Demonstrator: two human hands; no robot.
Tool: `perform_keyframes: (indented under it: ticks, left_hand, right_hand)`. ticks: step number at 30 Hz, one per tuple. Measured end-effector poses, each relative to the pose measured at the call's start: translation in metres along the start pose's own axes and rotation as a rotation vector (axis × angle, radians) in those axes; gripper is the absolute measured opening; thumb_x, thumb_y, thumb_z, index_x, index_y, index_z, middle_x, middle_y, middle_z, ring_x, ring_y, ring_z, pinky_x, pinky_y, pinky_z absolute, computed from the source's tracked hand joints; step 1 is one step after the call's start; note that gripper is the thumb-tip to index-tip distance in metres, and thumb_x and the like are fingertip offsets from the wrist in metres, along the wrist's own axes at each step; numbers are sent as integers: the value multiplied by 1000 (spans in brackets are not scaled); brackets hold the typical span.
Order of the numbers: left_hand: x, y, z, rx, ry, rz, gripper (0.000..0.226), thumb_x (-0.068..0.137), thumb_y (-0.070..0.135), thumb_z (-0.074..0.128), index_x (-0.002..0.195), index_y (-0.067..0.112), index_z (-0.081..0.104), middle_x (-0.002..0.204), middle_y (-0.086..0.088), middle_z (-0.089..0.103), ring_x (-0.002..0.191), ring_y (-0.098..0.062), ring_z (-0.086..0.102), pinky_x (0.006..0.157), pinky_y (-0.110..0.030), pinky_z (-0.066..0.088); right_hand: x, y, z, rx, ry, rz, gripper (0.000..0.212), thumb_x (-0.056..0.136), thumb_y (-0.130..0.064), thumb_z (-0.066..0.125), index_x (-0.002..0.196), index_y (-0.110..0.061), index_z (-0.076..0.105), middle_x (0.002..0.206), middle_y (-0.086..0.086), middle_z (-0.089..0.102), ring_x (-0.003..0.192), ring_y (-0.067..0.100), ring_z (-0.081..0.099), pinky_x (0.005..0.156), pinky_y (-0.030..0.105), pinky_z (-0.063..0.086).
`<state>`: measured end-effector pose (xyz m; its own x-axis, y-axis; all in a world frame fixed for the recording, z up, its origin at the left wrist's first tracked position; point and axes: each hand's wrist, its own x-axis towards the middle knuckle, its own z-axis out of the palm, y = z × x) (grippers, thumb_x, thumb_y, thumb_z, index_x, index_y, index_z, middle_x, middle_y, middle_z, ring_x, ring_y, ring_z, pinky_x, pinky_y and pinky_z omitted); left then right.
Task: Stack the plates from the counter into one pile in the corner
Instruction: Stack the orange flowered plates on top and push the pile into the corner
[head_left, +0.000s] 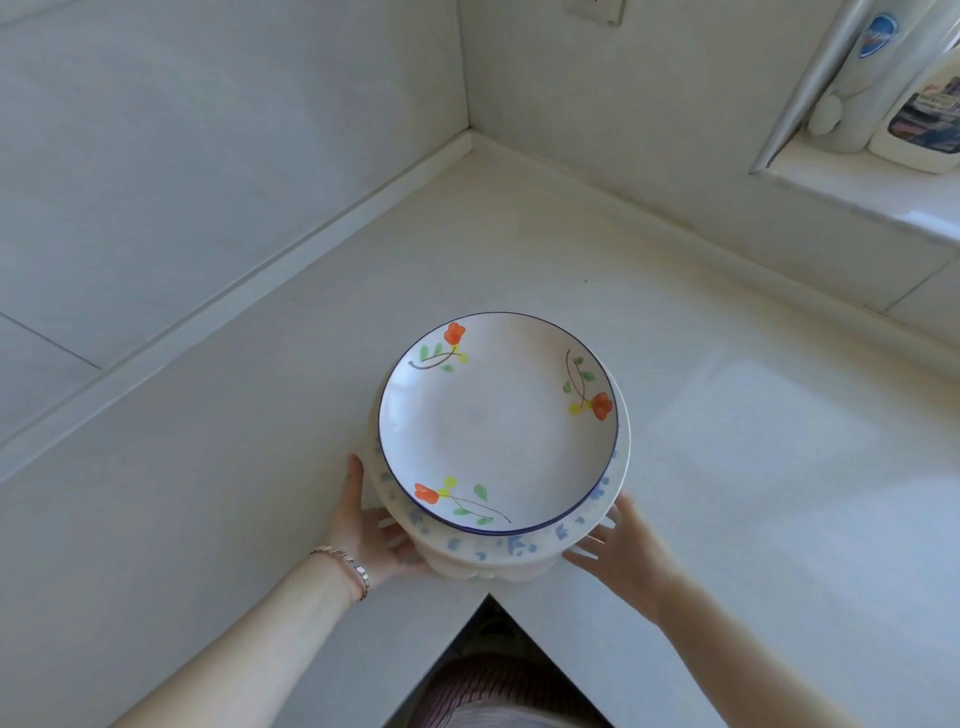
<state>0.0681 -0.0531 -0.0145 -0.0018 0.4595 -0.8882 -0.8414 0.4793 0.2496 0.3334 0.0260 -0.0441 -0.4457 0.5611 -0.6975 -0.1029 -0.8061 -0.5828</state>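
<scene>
A pile of plates (498, 551) stands at the counter's near inner edge. Its top plate (496, 421) is white with orange flowers and a thin blue rim. Under it lies a wider plate with blue flowers (587, 514), and under that a white scalloped dish (483, 569). My left hand (371, 525) lies against the pile's left side, thumb pointing up along it and fingers reaching beneath the rim. My right hand (621, 553) touches the pile's lower right side with straight, spread fingers. The counter's far corner (470, 137) lies beyond the pile.
The white L-shaped counter (727, 415) meets tiled walls at the back. A window sill (857, 192) at the upper right carries two white bottles (883, 83). A notch in the counter's front edge (488, 603) sits just below the pile.
</scene>
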Motion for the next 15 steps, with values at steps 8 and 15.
perform_keyframes:
  ticks: [8, 15]
  left_hand:
    - [13, 12, 5, -92, -48, -13, 115, 46, 89, 48, 131, 11, 49, 141, -16, 48, 129, -41, 44, 99, -70, 30]
    - [30, 52, 34, -120, 1, 23, 108, 53, 88, 46, 126, 8, 47, 139, -15, 48, 127, -41, 45, 94, -68, 38]
  right_hand:
    - [17, -17, 1, 3, -22, -30, 121, 18, -66, 82, 124, -15, 52, 107, 19, 62, 93, 30, 65, 73, 36, 56]
    - [52, -58, 15, 67, 49, -8, 80, 62, -49, 69, 125, -4, 50, 95, 17, 62, 80, 28, 66, 62, 34, 59]
